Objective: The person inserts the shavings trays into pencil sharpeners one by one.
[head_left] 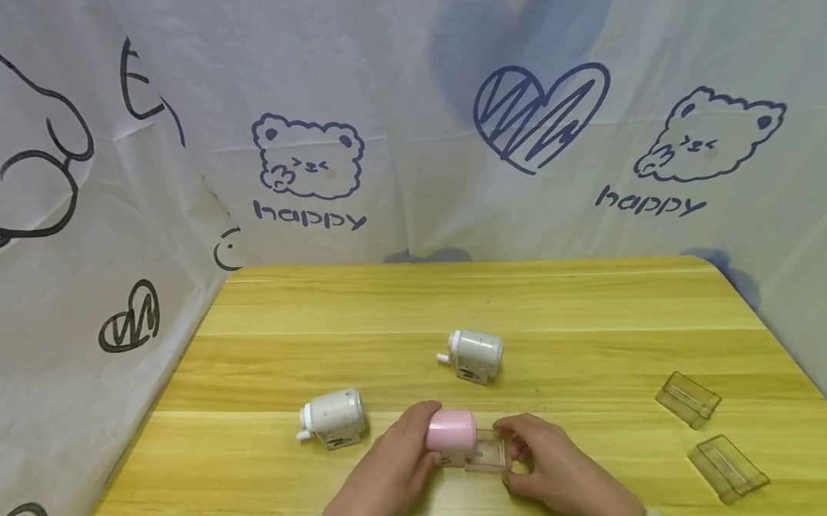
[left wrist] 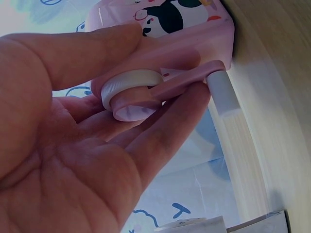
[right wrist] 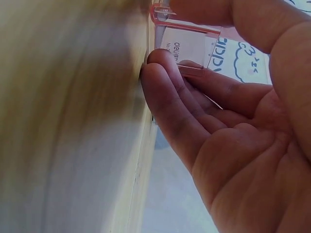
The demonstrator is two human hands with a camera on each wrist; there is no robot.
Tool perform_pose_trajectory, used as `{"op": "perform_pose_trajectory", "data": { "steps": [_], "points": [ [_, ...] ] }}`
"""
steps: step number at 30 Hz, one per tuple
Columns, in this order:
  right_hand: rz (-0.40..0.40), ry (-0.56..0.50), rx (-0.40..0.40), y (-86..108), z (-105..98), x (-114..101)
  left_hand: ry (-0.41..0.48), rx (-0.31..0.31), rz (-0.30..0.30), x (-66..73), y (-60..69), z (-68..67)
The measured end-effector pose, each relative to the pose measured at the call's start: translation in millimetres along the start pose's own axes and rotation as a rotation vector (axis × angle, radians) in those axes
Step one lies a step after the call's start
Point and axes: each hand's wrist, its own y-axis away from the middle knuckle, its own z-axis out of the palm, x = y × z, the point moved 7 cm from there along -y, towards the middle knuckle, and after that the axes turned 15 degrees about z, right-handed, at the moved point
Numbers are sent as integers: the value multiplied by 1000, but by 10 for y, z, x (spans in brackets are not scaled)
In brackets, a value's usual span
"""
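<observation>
A pink crank pencil sharpener [head_left: 452, 430] stands near the front middle of the table. My left hand [head_left: 393, 460] grips it from the left, thumb on its panda-printed side in the left wrist view. There, its pink crank with a white knob [left wrist: 223, 92] lies beside my fingers. My right hand [head_left: 557, 461] pinches a clear shavings drawer [head_left: 490, 456] at the sharpener's right end. The drawer sticks out to the right; how far it reaches inside is hidden. Close up in the right wrist view, the drawer's clear walls [right wrist: 210, 57] sit between thumb and fingers.
A white crank sharpener [head_left: 337, 415] stands left of my left hand. Another white sharpener [head_left: 478, 351] stands behind the pink one. Two loose clear drawers [head_left: 688, 400] lie on the table's right side. Printed white cloth [head_left: 409, 166] hangs behind the wooden table [head_left: 305, 309].
</observation>
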Motion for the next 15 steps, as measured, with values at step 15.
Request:
{"op": "perform_pose_trajectory", "data": {
  "steps": [15],
  "points": [
    [14, 29, 36, -4, 6, -5, 1, 7, 2, -9, 9, 3]
  ]
}}
